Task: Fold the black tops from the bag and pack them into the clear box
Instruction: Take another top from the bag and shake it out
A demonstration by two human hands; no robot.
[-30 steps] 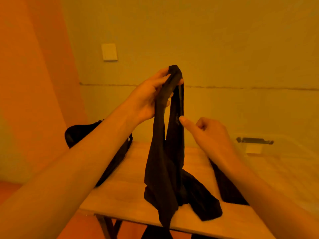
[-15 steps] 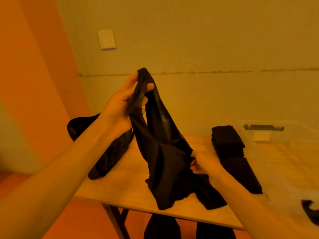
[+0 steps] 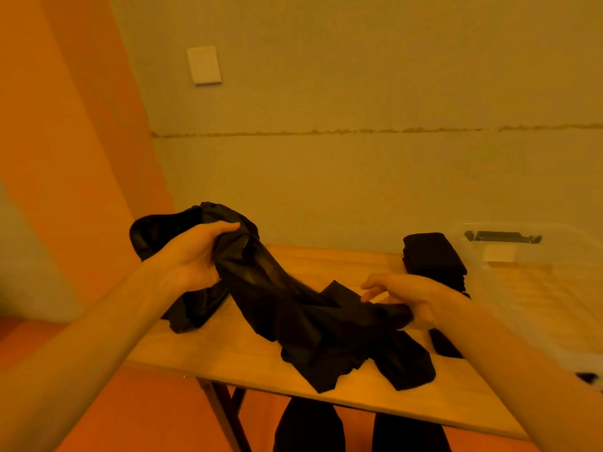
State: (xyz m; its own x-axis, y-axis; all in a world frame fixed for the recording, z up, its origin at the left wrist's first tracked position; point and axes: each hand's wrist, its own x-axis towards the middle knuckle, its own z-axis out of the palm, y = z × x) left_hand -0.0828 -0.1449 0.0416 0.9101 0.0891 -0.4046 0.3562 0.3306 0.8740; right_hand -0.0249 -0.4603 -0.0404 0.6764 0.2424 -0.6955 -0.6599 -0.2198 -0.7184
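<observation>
Black top (image 3: 293, 308) clamped in both hands: left hand (image 3: 195, 256), right hand (image 3: 414, 298); folded stack (image 3: 430, 256) beside clear box (image 3: 554, 288).

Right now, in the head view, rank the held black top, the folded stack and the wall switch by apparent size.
1. held black top, clearly largest.
2. folded stack, partly hidden behind the right hand.
3. wall switch, smallest, though it is farther from the camera.
</observation>
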